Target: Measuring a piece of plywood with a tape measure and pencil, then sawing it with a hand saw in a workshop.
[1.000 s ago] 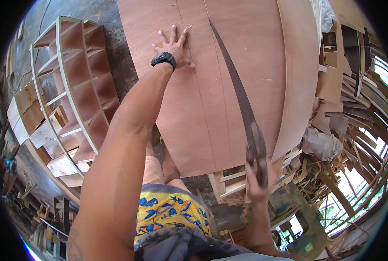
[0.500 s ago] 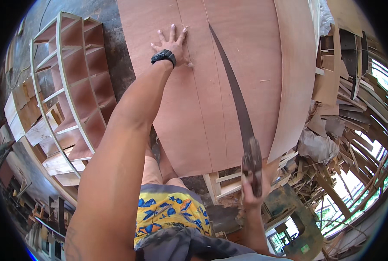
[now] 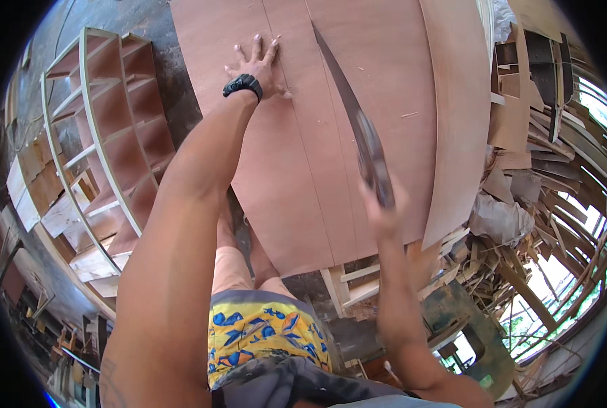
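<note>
The large reddish-brown plywood sheet [image 3: 303, 136] is pinned flat near its far edge by the left hand [image 3: 254, 64], fingers spread wide. The long grey steel handsaw [image 3: 358, 129], angled over the sheet's right half, is gripped at its handle by the right hand [image 3: 383, 204]. Strokes are best kept long and along the marked line.

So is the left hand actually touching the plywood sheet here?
Touching. The head view shows the left hand pressed flat, fingers spread, on the plywood sheet, with no gap under the palm. The right hand grips the handsaw.
</note>
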`<act>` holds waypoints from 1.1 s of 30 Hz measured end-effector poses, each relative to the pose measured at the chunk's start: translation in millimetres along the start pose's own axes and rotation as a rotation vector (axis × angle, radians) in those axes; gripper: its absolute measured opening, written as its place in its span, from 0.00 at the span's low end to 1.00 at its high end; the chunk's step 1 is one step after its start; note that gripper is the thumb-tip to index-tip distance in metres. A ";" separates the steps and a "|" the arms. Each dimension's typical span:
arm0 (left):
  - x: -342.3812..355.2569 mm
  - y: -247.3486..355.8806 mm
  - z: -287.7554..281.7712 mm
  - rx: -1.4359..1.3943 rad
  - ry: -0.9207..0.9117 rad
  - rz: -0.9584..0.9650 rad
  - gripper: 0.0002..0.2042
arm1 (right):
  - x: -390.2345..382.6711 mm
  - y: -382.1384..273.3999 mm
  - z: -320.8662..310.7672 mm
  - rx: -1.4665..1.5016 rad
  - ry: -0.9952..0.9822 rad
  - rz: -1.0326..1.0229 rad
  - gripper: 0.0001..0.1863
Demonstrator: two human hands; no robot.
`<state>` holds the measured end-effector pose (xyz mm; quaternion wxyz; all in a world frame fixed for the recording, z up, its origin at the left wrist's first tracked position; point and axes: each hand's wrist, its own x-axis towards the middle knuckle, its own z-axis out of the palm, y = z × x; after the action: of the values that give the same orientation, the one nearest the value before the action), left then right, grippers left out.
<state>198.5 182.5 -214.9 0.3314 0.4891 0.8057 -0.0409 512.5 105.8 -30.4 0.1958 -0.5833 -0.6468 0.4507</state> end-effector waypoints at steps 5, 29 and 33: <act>-5.5 -0.7 1.7 0.006 0.024 0.018 0.68 | -113.8 -68.7 -74.7 -0.133 -0.043 0.091 0.19; 1.5 8.5 -0.6 0.003 0.021 -0.007 0.68 | 47.0 22.7 8.5 -0.167 0.008 -0.017 0.09; 1.8 19.9 0.1 -0.016 0.003 -0.010 0.68 | 125.6 21.5 52.0 -0.102 0.010 -0.080 0.10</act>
<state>214.3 194.2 -210.9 0.3339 0.4826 0.8089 -0.0356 453.9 202.4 -109.0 0.1867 -0.5685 -0.6908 0.4059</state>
